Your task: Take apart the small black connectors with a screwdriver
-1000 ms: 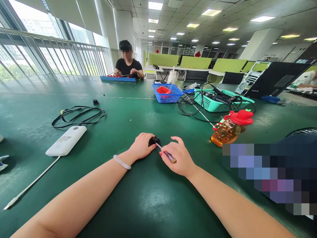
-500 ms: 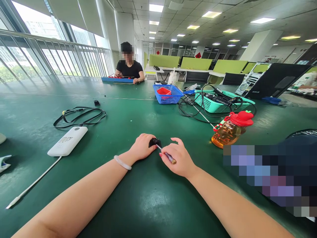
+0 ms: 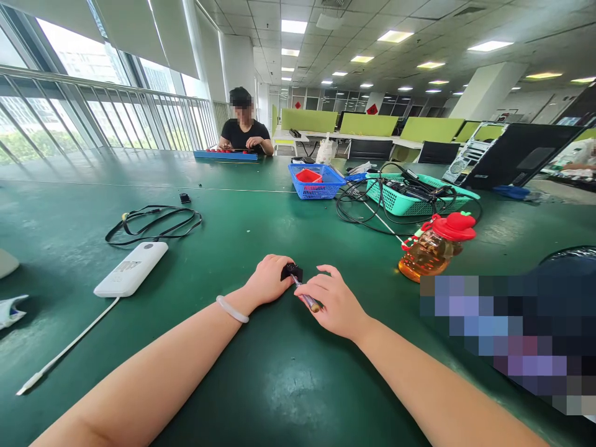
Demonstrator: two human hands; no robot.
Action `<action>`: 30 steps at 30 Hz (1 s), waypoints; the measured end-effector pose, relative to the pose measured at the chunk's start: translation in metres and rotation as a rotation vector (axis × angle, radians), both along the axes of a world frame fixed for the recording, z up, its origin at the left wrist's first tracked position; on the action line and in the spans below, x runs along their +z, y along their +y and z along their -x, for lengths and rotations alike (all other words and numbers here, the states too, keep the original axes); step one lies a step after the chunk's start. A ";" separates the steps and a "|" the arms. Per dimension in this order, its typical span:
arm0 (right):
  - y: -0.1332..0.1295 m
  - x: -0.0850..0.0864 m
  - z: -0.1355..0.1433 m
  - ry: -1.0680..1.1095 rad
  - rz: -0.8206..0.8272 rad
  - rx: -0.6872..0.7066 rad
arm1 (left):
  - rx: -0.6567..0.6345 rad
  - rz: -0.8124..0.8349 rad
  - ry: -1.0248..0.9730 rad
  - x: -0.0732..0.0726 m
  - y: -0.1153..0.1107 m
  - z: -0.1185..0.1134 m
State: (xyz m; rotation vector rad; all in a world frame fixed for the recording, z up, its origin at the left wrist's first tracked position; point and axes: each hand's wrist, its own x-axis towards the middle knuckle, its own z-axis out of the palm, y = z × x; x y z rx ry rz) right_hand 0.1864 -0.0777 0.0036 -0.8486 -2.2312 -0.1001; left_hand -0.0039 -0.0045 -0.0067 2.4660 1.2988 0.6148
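On the green table my left hand [image 3: 269, 277] grips a small black block-like part [image 3: 292, 271]; its exact kind is too small to make out. Fingers of my right hand [image 3: 333, 298] are closed around the handle of a small screwdriver [image 3: 310, 302]. The handle is translucent purple with a brownish end. Its tip points at the near side of the black part, and I cannot tell whether it touches. My left thumb partly hides the meeting point. A pale bracelet [image 3: 233, 309] circles my left wrist.
To the left lie a white power bank [image 3: 133, 269] with a cable and a coiled black cord [image 3: 153, 225]. Ahead right are a blue basket [image 3: 317, 189], a green basket [image 3: 403, 203] of cables and a red-lidded bottle [image 3: 426, 254]. A person [image 3: 246, 130] sits across the table.
My right hand's fingers have shifted along the screwdriver, whose handle sits slightly further left and lower. My left hand still holds the black part. The view has tilted up a little.
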 end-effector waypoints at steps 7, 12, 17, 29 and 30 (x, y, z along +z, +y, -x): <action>-0.004 0.006 0.002 0.053 -0.027 -0.072 | 0.002 -0.003 -0.009 0.001 -0.001 -0.001; -0.004 0.007 0.003 0.069 -0.051 -0.083 | 0.001 -0.011 0.001 0.000 -0.001 -0.001; -0.004 0.007 0.003 0.087 -0.086 -0.084 | 0.002 -0.008 0.009 0.001 -0.002 -0.001; -0.010 0.012 0.008 -0.036 -0.138 -0.098 | 0.006 -0.026 0.004 -0.002 0.000 0.000; -0.011 0.012 0.008 -0.062 -0.137 -0.098 | 0.007 -0.026 0.003 -0.002 0.000 -0.001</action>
